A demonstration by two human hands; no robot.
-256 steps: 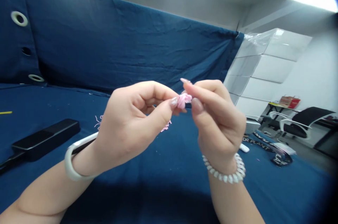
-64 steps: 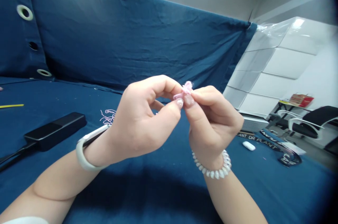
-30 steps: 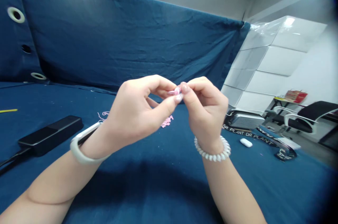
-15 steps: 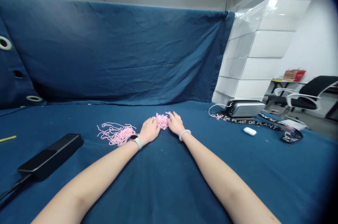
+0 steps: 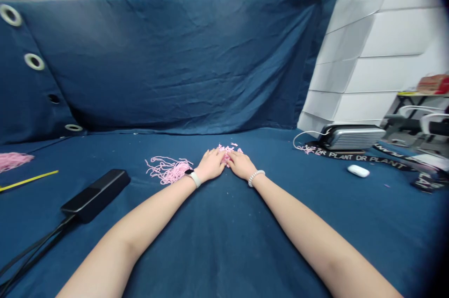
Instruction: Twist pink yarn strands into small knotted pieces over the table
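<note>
A small pile of short pink yarn pieces (image 5: 228, 149) lies on the blue cloth, partly covered by my hands. My left hand (image 5: 210, 165) rests palm down on the left side of it, fingers stretched out. From the right, my right hand (image 5: 241, 164) lies flat over the pile too, its fingers extended. Both hands touch the pieces; whether any are caught under the palms is hidden. A looser bundle of long pink yarn strands (image 5: 171, 170) sits left of my left wrist, close to the watch.
To the left are a black power adapter (image 5: 96, 194) with cables, a yellow strip (image 5: 30, 180) and more pink yarn (image 5: 14, 161). On the right stand a silver-black device (image 5: 354, 137), lettered black ribbon (image 5: 343, 156), a white case (image 5: 358, 170) and stacked white boxes (image 5: 379, 69).
The view has swung left, bringing the far-left pink yarn into sight. My hands have drawn closer together over the pile, which looks more covered, with a few pieces scattered behind it.
</note>
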